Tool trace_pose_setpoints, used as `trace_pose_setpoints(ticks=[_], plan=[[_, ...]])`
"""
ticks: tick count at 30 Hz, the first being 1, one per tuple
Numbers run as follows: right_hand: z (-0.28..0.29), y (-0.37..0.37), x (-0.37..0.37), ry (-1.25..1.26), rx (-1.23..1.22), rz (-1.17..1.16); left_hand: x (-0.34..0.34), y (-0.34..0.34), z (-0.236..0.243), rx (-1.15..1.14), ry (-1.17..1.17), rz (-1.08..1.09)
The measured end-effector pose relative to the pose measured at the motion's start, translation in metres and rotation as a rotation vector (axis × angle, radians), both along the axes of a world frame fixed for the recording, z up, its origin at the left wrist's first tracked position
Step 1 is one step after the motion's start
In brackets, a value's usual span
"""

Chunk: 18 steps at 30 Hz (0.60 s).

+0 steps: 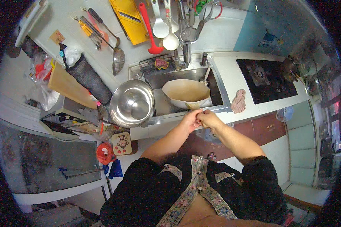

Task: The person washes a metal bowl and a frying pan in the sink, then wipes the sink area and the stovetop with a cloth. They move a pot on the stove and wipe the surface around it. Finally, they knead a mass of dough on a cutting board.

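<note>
My left hand [190,120] and my right hand [211,120] meet at the front edge of the sink [157,104]. Both have their fingers curled in against each other, and whatever lies between them, if anything, is hidden. Just beyond them, a pale, many-sided basin [185,90] sits in the sink, brownish inside. To its left a large, shiny steel bowl [132,102] rests over the sink's left side. The metal faucet [186,55] stands behind the basin.
A crumpled pinkish cloth [238,101] lies on the counter right of the sink, before a black stove [267,80]. Behind the faucet hang a red ladle [151,34], white spoons and a yellow grater [129,20]. A wire rack [147,65] holds a sponge [161,63].
</note>
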State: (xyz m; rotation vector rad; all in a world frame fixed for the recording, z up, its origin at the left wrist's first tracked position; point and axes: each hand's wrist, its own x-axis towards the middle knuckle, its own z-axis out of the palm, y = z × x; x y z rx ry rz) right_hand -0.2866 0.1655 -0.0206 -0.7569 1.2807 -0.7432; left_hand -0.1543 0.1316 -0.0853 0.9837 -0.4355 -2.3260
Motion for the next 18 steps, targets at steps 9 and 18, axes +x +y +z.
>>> trace_pose_setpoints(ticks=[9,18], plan=[[0.0,-0.067,0.014,0.366,0.053,0.732,0.084,-0.039,-0.071,0.083,-0.048,0.032],[-0.003,-0.265,0.001,1.35,-0.92,0.634,0.133,-0.034,-0.088,0.135,0.009,-0.07]])
